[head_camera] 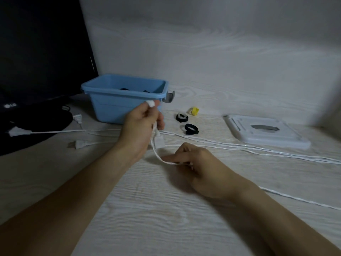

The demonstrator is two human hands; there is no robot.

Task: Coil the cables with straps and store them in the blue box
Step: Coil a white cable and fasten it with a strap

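Note:
My left hand (pixel 142 124) grips a folded white cable just in front of the blue box (pixel 110 106); the cable's white connector (pixel 159 142) hangs below the fist. My right hand (pixel 195 161) pinches the same white cable (pixel 158 156) against the table, a short way right of the left hand. Dark coiled items lie inside the box, partly hidden by its rim. Three rolled straps lie right of the box: a black-and-white strap (pixel 181 117), a black strap (pixel 191 129) and a yellow strap (pixel 193 111).
Several more white cables (pixel 258 148) run across the table to the right edge. Two white plugs (pixel 81 144) lie at the left. A white lid (pixel 265 132) lies at the right. A black monitor (pixel 36 52) stands at the back left.

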